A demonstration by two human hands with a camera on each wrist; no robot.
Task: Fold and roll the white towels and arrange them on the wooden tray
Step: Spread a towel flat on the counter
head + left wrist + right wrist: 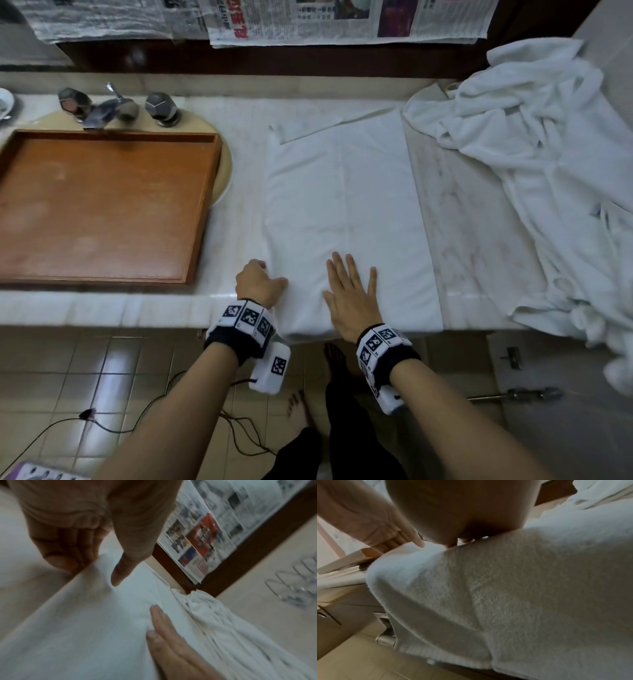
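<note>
Folded towel (346, 219) lies flat on the tabletop (455, 219), long axis running away from the person. Left hand (258, 282) pinches its near-left edge; right hand (349, 298) presses flat, fingers straight, pointing away.

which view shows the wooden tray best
The head view: the whole wooden tray lies on the counter, left of the flat towel, with nothing on it. The right wrist view catches only a corner of it past the fingers. The left wrist view does not show it.
</note>
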